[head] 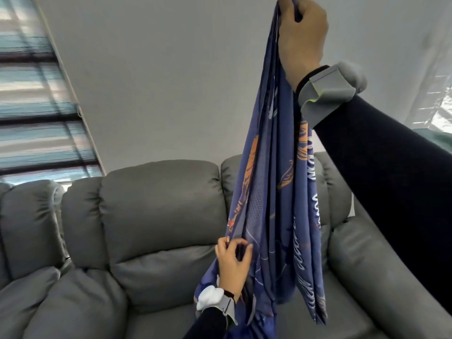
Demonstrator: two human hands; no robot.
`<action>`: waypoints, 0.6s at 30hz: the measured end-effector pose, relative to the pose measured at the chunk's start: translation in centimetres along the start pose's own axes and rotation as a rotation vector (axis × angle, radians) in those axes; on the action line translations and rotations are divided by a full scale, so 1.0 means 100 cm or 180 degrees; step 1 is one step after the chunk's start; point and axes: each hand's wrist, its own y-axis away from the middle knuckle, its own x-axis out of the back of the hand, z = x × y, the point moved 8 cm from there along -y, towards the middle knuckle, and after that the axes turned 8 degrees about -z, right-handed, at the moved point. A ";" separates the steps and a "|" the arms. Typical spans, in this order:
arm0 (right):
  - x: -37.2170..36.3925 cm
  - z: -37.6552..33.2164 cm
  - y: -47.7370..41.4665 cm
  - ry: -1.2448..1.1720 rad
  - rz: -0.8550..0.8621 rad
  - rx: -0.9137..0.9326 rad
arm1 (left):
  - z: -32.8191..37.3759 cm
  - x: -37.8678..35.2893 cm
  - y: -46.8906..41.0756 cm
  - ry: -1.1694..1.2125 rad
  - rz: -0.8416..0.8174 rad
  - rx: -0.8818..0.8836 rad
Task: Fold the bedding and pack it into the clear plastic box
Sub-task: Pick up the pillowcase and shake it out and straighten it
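Before the grey sofa, the right hand is clenching the bunched top of the blue bedding overhead, the left hand pinching 1 hanging edge; slack layers are threatening to slip and skew the fold.

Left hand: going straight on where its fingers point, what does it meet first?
The blue bedding: the left hand pinches its hanging edge, fingers pointing up along the folds. The grey sofa back lies behind, depth unclear.
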 end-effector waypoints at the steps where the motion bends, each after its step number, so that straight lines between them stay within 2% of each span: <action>1: 0.000 0.001 0.000 0.0013 -0.0001 -0.0012 | 0.000 -0.002 0.002 0.0084 -0.0039 0.0006; 8: -0.004 0.002 0.003 0.0054 -0.0006 -0.0125 | 0.007 -0.020 0.012 0.0097 -0.0450 0.0060; 14: -0.001 0.003 0.007 0.0058 0.0171 -0.0205 | -0.001 -0.016 -0.006 -0.0200 -0.0132 0.0349; 18: 0.008 0.012 0.010 0.0121 0.0282 -0.0223 | -0.018 0.005 -0.011 0.0088 -0.0842 0.0468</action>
